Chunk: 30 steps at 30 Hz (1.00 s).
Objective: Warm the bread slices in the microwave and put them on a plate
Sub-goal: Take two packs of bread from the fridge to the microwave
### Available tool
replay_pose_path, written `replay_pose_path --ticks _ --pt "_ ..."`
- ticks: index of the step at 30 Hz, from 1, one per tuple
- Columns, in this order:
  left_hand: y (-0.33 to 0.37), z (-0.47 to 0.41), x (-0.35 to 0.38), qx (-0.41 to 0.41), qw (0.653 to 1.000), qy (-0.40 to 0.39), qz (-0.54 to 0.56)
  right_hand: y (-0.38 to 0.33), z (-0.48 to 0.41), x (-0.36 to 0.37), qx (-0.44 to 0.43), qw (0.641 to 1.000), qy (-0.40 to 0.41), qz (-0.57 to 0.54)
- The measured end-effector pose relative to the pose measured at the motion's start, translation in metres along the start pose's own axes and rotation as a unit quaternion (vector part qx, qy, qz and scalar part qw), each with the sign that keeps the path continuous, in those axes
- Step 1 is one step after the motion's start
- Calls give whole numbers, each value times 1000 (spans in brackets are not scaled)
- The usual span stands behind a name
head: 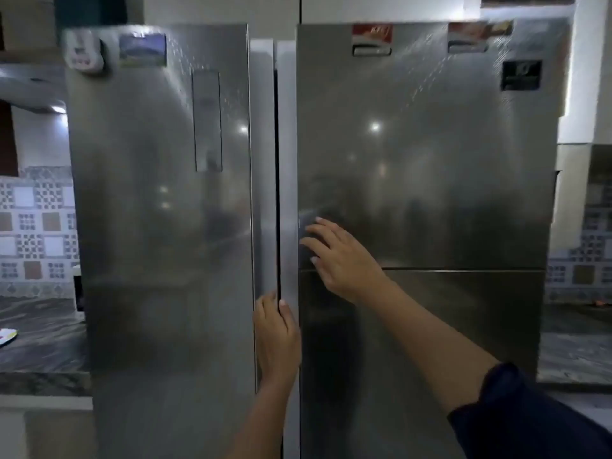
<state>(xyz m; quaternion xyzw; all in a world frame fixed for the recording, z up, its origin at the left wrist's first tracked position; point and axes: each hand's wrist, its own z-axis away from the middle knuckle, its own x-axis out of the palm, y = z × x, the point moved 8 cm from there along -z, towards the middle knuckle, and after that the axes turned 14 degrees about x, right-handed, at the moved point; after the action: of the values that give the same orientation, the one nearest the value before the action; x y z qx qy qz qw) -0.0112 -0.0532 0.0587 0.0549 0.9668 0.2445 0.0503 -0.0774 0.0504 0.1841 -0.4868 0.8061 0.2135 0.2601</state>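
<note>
A tall steel fridge fills the head view, with a left door (159, 210) and a right door (430, 160) split by a dark gap. My left hand (276, 332) grips the right door's handle strip (287, 160) at the gap, fingers curled around its edge. My right hand (341, 256) lies flat on the right door's face, fingers spread, just above the seam over the lower right door (430, 342). No bread, microwave or plate is in view.
A dark marble counter (39, 339) runs along the left with a small white object (7, 336) on it and patterned tiles (36, 226) behind. Another counter (576, 346) lies right of the fridge. Magnets (142, 49) and stickers (372, 38) sit on the doors.
</note>
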Motion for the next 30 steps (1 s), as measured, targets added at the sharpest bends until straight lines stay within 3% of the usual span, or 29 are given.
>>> replay_pose_path --ticks 4,7,11,14,17,23,30 --pt "-58 27 30 -81 995 -43 34 -33 -14 48 -127 986 -4 108" --pt "-83 47 55 -105 987 -90 86 -32 -13 78 -132 969 6 208" --pt "-92 70 85 -136 962 -170 167 -19 -12 107 -111 951 -85 274" --pt "-89 80 96 -169 951 -175 191 -22 -7 110 -120 938 -81 313" --pt "-89 79 95 -183 955 -164 168 -27 -7 114 -94 932 -91 338" --pt "-88 72 92 -167 946 -225 161 -34 -9 114 -46 926 -103 359" --pt "-72 94 72 -175 949 -202 167 -40 13 98 -44 951 -81 295"
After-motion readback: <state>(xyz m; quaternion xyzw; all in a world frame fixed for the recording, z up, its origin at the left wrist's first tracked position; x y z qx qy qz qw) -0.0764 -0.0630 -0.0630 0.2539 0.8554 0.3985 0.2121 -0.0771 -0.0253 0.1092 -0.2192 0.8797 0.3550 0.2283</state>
